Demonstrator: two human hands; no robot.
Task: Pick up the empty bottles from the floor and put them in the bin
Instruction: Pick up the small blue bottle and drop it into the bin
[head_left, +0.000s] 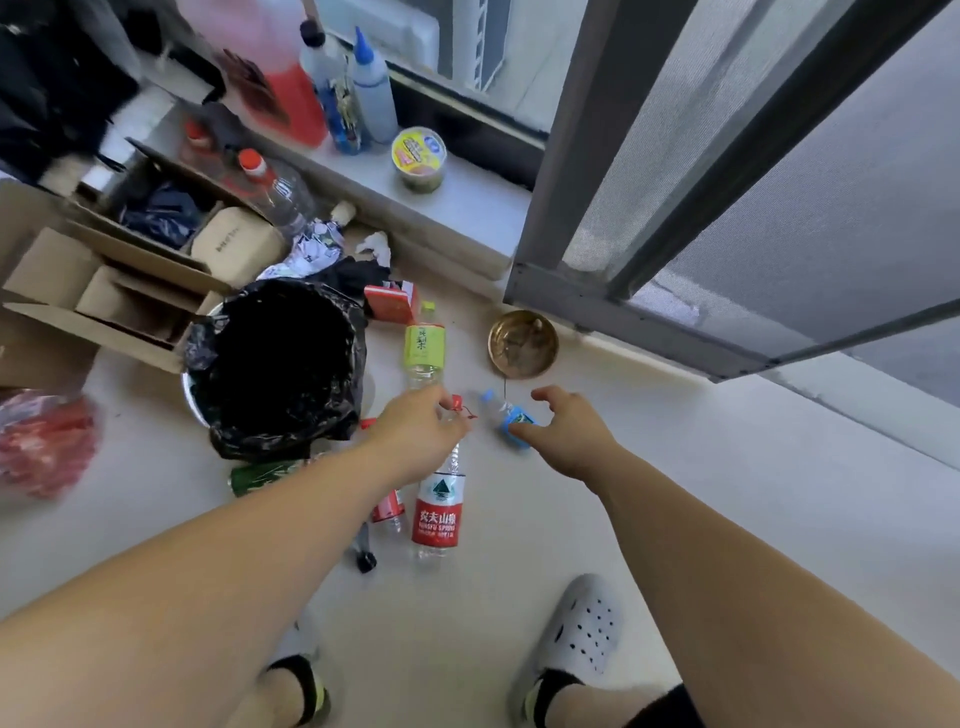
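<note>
Now left hand (415, 431) fingers (447, 402) grip red-label bottle (439, 512) neck.

Single head cam, wide-angle, looks steeply down past both forearms at floor (597, 519) near window sill (467, 202).

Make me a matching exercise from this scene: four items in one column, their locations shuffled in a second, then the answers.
Items
1. clear plastic bottle with red label
2. clear plastic bottle with yellow-green label
3. round bin lined with a black bag
4. small tub with yellow lid

Places
A. up on the grey window ledge
B. beside the brass-coloured bowl
C. next to the cardboard boxes
D. neck at the left hand

Pairs: 1-D, 2-B, 3-C, 4-A
</note>
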